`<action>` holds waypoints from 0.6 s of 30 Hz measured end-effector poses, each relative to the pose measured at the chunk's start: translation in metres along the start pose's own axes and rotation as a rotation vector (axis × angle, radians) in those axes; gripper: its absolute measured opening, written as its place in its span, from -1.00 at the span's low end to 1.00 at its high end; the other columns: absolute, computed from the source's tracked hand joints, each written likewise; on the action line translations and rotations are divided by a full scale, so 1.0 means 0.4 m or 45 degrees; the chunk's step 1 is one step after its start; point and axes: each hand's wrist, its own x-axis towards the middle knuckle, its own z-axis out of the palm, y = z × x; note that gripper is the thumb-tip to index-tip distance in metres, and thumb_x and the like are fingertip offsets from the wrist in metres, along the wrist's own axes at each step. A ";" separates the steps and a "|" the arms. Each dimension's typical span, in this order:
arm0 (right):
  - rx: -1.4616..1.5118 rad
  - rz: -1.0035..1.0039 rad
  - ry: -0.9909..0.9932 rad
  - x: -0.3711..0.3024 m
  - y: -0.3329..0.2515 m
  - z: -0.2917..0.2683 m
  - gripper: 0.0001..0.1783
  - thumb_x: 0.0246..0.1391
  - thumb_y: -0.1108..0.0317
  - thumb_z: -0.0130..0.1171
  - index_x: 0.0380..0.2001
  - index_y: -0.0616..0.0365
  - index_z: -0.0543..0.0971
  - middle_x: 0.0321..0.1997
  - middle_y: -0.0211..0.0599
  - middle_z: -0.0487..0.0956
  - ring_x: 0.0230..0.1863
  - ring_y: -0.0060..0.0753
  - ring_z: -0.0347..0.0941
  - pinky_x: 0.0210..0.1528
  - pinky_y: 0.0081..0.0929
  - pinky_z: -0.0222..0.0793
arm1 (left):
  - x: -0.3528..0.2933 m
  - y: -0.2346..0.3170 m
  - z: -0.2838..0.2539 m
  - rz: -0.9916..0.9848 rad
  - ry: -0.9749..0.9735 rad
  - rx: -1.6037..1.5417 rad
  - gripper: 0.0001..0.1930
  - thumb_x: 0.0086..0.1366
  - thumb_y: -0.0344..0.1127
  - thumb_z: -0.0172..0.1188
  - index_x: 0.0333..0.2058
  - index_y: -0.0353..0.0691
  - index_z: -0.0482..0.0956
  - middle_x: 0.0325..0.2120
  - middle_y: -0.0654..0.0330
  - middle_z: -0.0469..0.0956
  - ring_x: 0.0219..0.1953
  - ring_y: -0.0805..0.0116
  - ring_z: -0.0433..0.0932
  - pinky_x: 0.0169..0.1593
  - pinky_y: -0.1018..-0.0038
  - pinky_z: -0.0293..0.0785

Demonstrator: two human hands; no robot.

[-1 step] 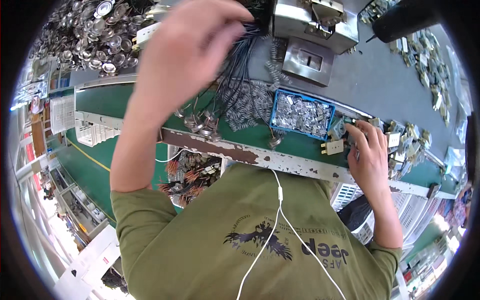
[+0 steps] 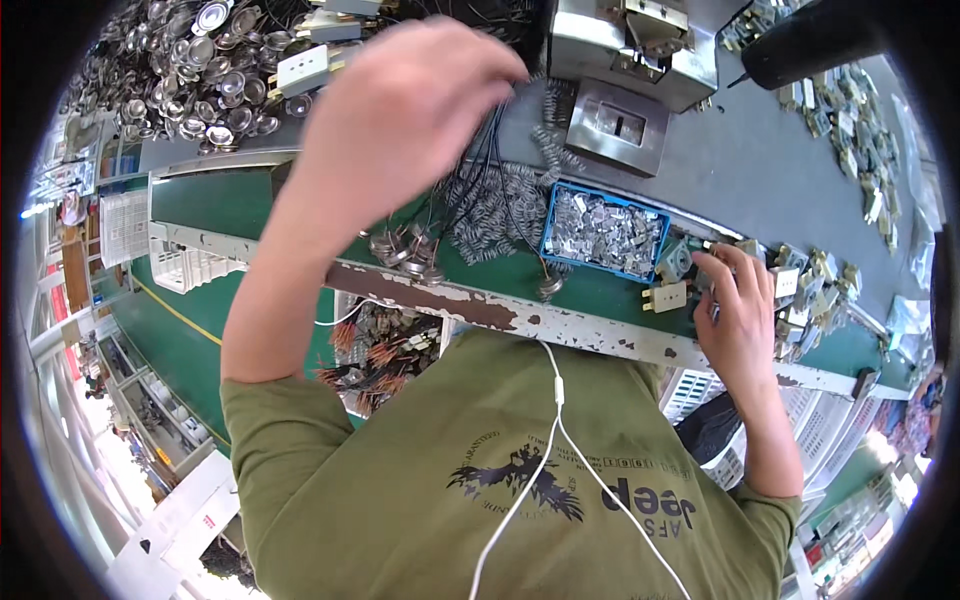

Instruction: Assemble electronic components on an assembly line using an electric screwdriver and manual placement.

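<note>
My left hand (image 2: 400, 125) is raised over the left part of the bench, smeared by motion. Its fingertips point right, beside dark wires (image 2: 488, 150); whether they pinch anything is unclear. My right hand (image 2: 742, 315) rests low on the right with curled fingers, among small plug-like parts (image 2: 790, 285). What lies under its fingers is hidden. Just left of its thumb lies a cream block with brass prongs (image 2: 668, 297). Between the hands sit a blue tray (image 2: 548, 222) of small metal pieces and a heap of coil springs (image 2: 490, 215).
A steel block with a slot (image 2: 618, 125) stands before a metal fixture (image 2: 640, 50). A dark cylindrical tool (image 2: 815, 45) juts in at upper right. Shiny metal cups (image 2: 200, 80) pile up at upper left. More plug parts (image 2: 855, 140) lie far right. A chipped metal rail (image 2: 500, 315) edges the bench.
My left hand has shifted slightly right and toward me, uncovering a white block with prongs behind it. My right hand stays in place.
</note>
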 end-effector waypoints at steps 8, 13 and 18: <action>1.120 0.033 0.545 -0.015 0.068 0.011 -0.40 0.05 0.79 0.15 0.18 0.23 0.42 0.24 -0.15 0.39 0.24 -0.17 0.43 0.33 -0.20 0.35 | 0.030 -0.011 0.149 0.138 -0.198 0.581 -0.83 0.19 -0.42 0.21 -0.22 -0.18 0.65 -0.33 0.21 0.51 -0.22 0.22 0.56 -0.13 0.32 0.48; 1.233 -0.087 0.634 0.055 0.040 -0.021 -0.53 0.17 0.68 0.18 0.17 0.28 0.48 0.29 -0.07 0.38 0.30 -0.05 0.44 0.31 -0.15 0.44 | 0.031 -0.018 0.146 0.095 -0.217 0.578 -0.93 0.11 -0.37 0.21 -0.41 -0.18 0.62 -0.31 0.17 0.46 -0.16 0.17 0.46 -0.11 0.26 0.37; 1.231 -0.128 0.643 0.076 0.034 -0.040 -0.59 0.17 0.66 0.22 0.10 0.26 0.51 0.24 -0.04 0.40 0.27 -0.06 0.44 0.28 -0.17 0.45 | 0.030 -0.008 0.143 0.131 -0.155 0.634 -0.92 0.10 -0.35 0.22 -0.42 -0.19 0.58 -0.34 0.16 0.44 -0.18 0.16 0.44 -0.13 0.26 0.34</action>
